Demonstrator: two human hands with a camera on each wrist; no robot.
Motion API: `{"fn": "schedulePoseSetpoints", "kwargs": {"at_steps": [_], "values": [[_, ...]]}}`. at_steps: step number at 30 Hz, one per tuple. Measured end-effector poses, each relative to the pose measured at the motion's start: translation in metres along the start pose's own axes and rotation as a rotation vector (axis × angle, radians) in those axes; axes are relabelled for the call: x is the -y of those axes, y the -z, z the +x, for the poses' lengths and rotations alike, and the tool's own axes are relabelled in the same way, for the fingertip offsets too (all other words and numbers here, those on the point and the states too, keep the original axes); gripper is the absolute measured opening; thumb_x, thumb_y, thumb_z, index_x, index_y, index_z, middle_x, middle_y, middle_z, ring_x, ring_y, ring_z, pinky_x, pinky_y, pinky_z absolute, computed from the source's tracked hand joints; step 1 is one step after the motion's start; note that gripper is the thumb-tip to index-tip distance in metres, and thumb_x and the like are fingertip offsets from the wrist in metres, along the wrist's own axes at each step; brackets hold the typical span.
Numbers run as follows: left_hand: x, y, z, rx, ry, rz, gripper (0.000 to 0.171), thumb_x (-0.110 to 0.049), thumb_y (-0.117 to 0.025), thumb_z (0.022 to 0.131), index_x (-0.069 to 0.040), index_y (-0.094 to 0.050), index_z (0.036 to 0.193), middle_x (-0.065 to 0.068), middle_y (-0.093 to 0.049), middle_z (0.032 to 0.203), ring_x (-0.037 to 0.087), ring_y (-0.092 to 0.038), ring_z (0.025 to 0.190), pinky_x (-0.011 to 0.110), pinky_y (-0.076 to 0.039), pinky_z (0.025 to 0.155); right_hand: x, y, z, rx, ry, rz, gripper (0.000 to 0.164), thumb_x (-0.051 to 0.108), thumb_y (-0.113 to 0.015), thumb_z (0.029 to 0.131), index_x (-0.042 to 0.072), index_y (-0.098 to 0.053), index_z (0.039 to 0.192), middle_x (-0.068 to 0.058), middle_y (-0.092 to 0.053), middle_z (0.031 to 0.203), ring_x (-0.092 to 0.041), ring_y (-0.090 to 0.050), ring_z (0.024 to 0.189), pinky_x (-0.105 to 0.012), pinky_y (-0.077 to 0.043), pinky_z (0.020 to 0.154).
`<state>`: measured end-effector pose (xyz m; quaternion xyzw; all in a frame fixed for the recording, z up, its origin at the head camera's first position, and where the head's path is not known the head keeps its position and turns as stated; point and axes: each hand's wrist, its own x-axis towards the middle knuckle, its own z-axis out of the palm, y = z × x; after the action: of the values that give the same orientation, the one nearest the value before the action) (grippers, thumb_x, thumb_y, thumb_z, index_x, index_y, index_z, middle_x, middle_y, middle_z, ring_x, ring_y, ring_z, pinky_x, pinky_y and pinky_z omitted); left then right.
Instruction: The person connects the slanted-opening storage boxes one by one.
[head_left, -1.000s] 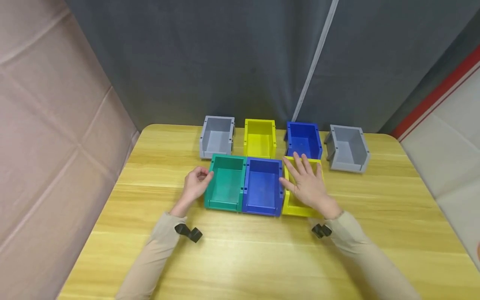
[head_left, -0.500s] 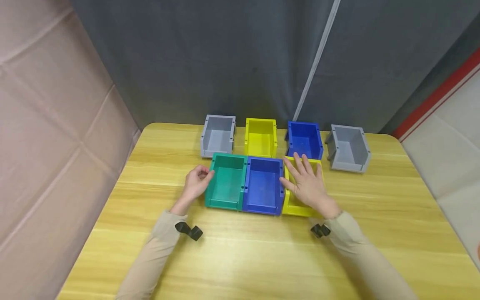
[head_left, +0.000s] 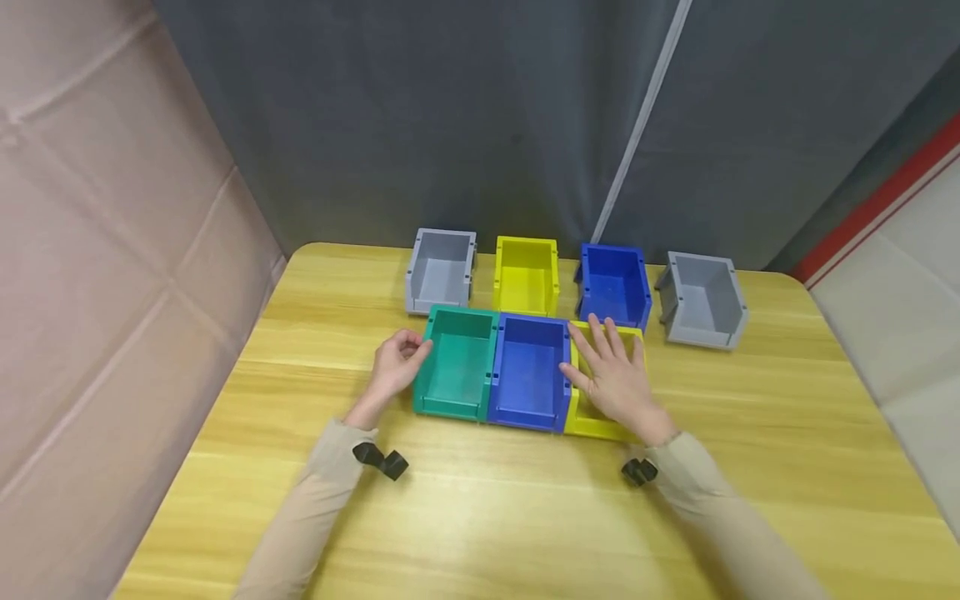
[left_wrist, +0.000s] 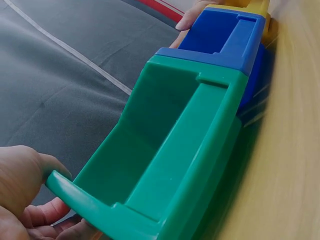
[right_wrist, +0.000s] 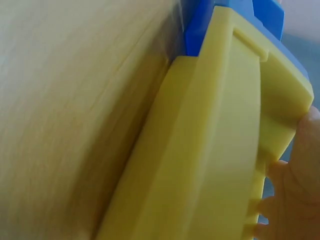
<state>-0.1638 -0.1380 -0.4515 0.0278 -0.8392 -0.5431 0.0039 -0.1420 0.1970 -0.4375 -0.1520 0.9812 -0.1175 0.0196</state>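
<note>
Three bins stand side by side in the front row: green (head_left: 456, 371), blue (head_left: 529, 367) and yellow (head_left: 600, 427). At the green bin's left wall, my left hand (head_left: 397, 365) pinches the rim between thumb and fingers; the left wrist view shows the thumb (left_wrist: 35, 170) passing behind that rim. My right hand (head_left: 618, 379) lies over the yellow bin with fingers spread and straight. Its thumb reaches to the seam with the blue bin, and its fingertips come to the back rim. In the right wrist view, the fingers meet the edge of the yellow bin (right_wrist: 210, 150).
Behind stands a second row: a grey bin (head_left: 441, 271), a yellow bin (head_left: 527, 275), a blue bin (head_left: 615, 283) and another grey bin (head_left: 702, 300). All sit on a wooden table (head_left: 465, 517). A dark curtain (head_left: 420, 117) hangs along the far edge.
The front yellow bin has shifted slightly towards me and left, closer against the blue bin, with my right hand moving along. My left hand keeps its place on the green bin. The view has drifted slightly.
</note>
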Motion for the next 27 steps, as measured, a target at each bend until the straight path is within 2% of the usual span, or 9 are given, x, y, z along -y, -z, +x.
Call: {"fn": "schedulePoseSetpoints", "kwargs": {"at_steps": [6, 9, 11, 13, 18, 21, 25, 26, 27], "values": [[0.002, 0.0, 0.0, 0.007, -0.002, -0.01, 0.019, -0.014, -0.061, 0.092, 0.004, -0.058, 0.096, 0.021, -0.061, 0.099, 0.034, -0.059, 0.099, 0.04, -0.047, 0.085, -0.002, 0.001, -0.001, 0.026, -0.001, -0.001, 0.071, 0.061, -0.031, 0.094, 0.025, -0.009, 0.151, -0.013, 0.0, 0.156, -0.035, 0.005, 0.141, -0.065, 0.009, 0.102], [0.003, 0.0, 0.001, -0.005, -0.001, -0.014, 0.018, -0.013, -0.061, 0.091, 0.004, -0.058, 0.095, 0.021, -0.061, 0.099, 0.034, -0.059, 0.099, 0.04, -0.047, 0.084, -0.004, 0.007, 0.002, 0.021, 0.035, 0.005, 0.072, 0.061, -0.034, 0.094, 0.022, -0.016, 0.151, -0.015, -0.007, 0.155, -0.039, -0.003, 0.14, -0.067, 0.003, 0.102], [0.003, -0.001, 0.001, -0.007, 0.002, -0.017, 0.017, -0.013, -0.061, 0.091, 0.004, -0.057, 0.095, 0.021, -0.061, 0.099, 0.034, -0.059, 0.099, 0.04, -0.047, 0.084, -0.007, 0.015, 0.005, -0.007, 0.063, 0.046, 0.069, 0.056, -0.039, 0.095, 0.015, -0.025, 0.149, -0.019, -0.016, 0.153, -0.041, -0.012, 0.139, -0.067, -0.005, 0.103], [0.002, -0.001, 0.001, -0.002, 0.009, -0.018, 0.018, -0.013, -0.06, 0.092, 0.004, -0.057, 0.095, 0.021, -0.061, 0.099, 0.034, -0.059, 0.099, 0.039, -0.048, 0.083, -0.013, 0.023, 0.009, -0.064, 0.077, 0.121, 0.064, 0.049, -0.044, 0.096, 0.008, -0.034, 0.145, -0.023, -0.025, 0.149, -0.044, -0.021, 0.135, -0.065, -0.013, 0.103], [0.0, -0.001, 0.001, -0.01, 0.042, -0.011, 0.018, -0.015, -0.06, 0.091, 0.002, -0.058, 0.094, 0.019, -0.061, 0.098, 0.032, -0.059, 0.098, 0.036, -0.048, 0.079, -0.033, 0.045, 0.017, -0.253, 0.019, 0.277, 0.052, 0.033, -0.053, 0.096, -0.005, -0.048, 0.132, -0.029, -0.042, 0.136, -0.046, -0.037, 0.126, -0.058, -0.027, 0.102], [-0.001, 0.0, 0.0, -0.023, 0.062, 0.001, 0.017, -0.015, -0.06, 0.091, 0.002, -0.057, 0.093, 0.018, -0.061, 0.095, 0.031, -0.059, 0.096, 0.033, -0.046, 0.076, -0.048, 0.054, 0.019, -0.348, -0.029, 0.304, 0.047, 0.028, -0.055, 0.095, -0.007, -0.051, 0.127, -0.03, -0.05, 0.127, -0.044, -0.051, 0.108, -0.055, -0.038, 0.094], [-0.004, 0.001, 0.0, -0.017, 0.076, 0.011, 0.017, -0.016, -0.059, 0.091, 0.001, -0.057, 0.093, 0.017, -0.06, 0.095, 0.03, -0.059, 0.095, 0.031, -0.045, 0.074, -0.074, 0.059, 0.019, -0.479, -0.08, 0.319, 0.039, 0.02, -0.057, 0.093, -0.008, -0.057, 0.12, -0.031, -0.056, 0.117, -0.041, -0.054, 0.081, -0.052, -0.042, 0.076], [-0.004, 0.001, 0.0, -0.016, 0.08, 0.01, 0.017, -0.017, -0.06, 0.091, 0.001, -0.057, 0.093, 0.016, -0.06, 0.095, 0.029, -0.059, 0.095, 0.03, -0.045, 0.074, -0.081, 0.06, 0.019, -0.51, -0.092, 0.317, 0.037, 0.018, -0.057, 0.093, -0.008, -0.058, 0.119, -0.031, -0.057, 0.115, -0.041, -0.053, 0.078, -0.051, -0.041, 0.072], [-0.004, 0.001, 0.0, -0.014, 0.084, 0.009, 0.018, -0.017, -0.06, 0.091, 0.001, -0.057, 0.094, 0.016, -0.061, 0.095, 0.029, -0.059, 0.095, 0.029, -0.045, 0.073, -0.087, 0.06, 0.018, -0.543, -0.102, 0.319, 0.035, 0.016, -0.058, 0.092, -0.008, -0.059, 0.117, -0.031, -0.058, 0.113, -0.042, -0.054, 0.082, -0.051, -0.041, 0.073]]}}
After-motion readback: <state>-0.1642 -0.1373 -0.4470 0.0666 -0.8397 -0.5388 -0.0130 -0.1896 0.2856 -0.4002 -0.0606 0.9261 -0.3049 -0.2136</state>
